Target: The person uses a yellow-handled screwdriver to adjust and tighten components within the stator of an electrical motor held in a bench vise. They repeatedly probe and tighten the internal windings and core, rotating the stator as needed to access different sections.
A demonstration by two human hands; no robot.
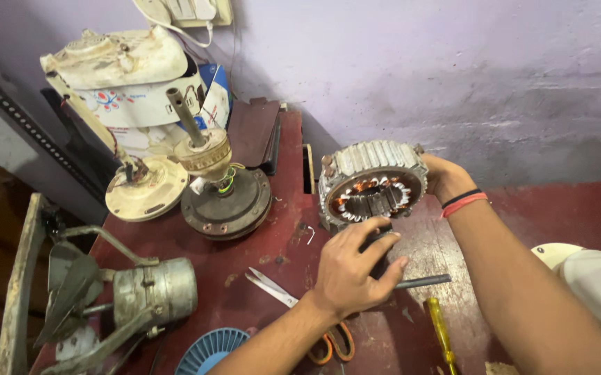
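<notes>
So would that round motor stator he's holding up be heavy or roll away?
Probably heavy for its size: the stator looks like stacked steel packed with copper windings. Standing on its round edge, it could roll if the right hand let go.

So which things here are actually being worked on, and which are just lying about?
In hand: motor stator, steadied by right hand; dark tool in left hand.

Lying about: scissors, yellow screwdriver, fan motor base, grey motor, blue grille.
</notes>
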